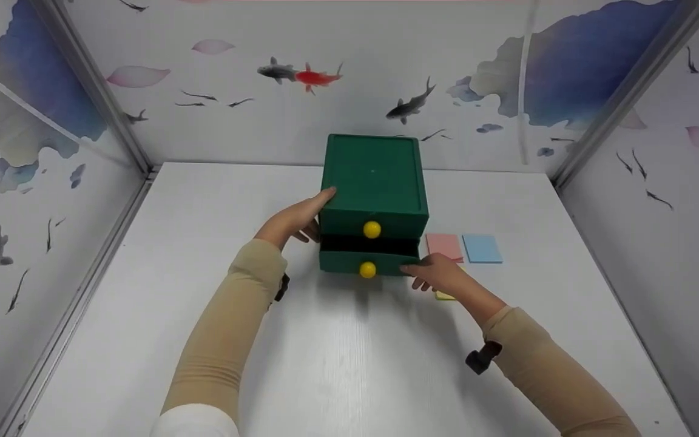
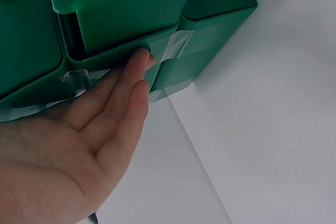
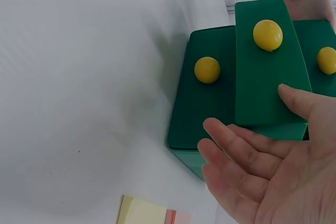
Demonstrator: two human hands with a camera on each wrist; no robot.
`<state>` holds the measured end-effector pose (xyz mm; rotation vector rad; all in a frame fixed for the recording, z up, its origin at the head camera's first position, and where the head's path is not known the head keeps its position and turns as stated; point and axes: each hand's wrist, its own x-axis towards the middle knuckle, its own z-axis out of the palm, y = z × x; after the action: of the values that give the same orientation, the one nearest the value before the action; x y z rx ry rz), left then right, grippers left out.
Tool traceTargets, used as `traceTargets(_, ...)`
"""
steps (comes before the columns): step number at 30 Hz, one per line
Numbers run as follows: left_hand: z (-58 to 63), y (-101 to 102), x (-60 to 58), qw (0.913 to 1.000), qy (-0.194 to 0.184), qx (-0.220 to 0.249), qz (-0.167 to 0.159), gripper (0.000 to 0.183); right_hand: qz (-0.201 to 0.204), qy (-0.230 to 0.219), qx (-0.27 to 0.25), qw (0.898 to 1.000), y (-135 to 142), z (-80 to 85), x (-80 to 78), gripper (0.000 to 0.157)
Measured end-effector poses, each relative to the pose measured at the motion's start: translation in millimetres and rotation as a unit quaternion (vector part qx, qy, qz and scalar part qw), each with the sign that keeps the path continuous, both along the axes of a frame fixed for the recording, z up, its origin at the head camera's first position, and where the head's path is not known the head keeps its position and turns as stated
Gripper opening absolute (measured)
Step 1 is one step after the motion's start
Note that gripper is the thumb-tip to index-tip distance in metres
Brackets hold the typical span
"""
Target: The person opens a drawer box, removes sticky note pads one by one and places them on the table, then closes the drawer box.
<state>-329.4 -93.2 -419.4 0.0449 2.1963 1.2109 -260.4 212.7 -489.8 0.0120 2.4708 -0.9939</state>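
A green drawer cabinet (image 1: 374, 173) with yellow knobs stands near the back wall. Its middle drawer (image 1: 340, 261) is pulled partway out, with a dark gap behind its front. My left hand (image 1: 295, 221) rests against the cabinet's left side, thumb up at the top edge; in the left wrist view its fingers (image 2: 118, 98) lie extended along the taped side. With its thumb, my right hand (image 1: 440, 273) touches the right end of the drawer front. The right wrist view shows the other fingers (image 3: 236, 156) stretched out beside the drawer, below its yellow knob (image 3: 268, 35).
Right of the cabinet lie a pink pad of paper (image 1: 443, 246) and a blue pad (image 1: 482, 249). A yellow pad (image 1: 445, 296) is partly hidden under my right hand. Printed walls enclose the white table (image 1: 337, 376) at the back and both sides.
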Motion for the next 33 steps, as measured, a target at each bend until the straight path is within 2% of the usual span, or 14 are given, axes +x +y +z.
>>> traceTargets(17, -1.0, 0, -0.6, 1.0000, -0.004, 0.001, 0.004, 0.096, -0.058, 0.013, -0.017, 0.998, -6, -3.6, -14.7, 0.053)
traceTargets(26, 0.7, 1, 0.4, 1.0000, -0.004, -0.003, 0.006, 0.096, -0.059, 0.045, -0.002, 0.997, -9, -5.2, -15.7, 0.056)
traceTargets(33, 1.4, 2, 0.6, 0.9999, -0.008, -0.004, 0.010, 0.097, -0.066, 0.052, 0.013, 0.996, -11, -3.8, -13.6, 0.056)
